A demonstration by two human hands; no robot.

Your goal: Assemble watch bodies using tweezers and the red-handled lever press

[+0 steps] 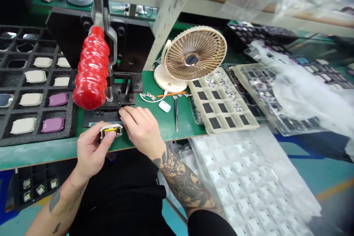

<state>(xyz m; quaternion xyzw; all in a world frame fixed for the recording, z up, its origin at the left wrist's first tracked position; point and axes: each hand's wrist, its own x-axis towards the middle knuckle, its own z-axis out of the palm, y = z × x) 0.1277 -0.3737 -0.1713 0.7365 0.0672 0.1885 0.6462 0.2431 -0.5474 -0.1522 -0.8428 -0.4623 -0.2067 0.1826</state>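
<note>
My left hand is closed around a small cream smartwatch case, thumb laid over its open side, where a yellow-gold part shows. Just to the right, my right hand has its fingers curled together, with the tips at the base of a black hand press. Whatever those fingertips hold is hidden. Above both hands hangs the press's red ribbed lever handle. A dark fixture plate lies under the press, behind the watch case.
At left, a black foam tray holds cream and purple cases. A fan, tweezers and a small white piece are on the green bench. Right are a compartment tray and a clear blister tray below bench level.
</note>
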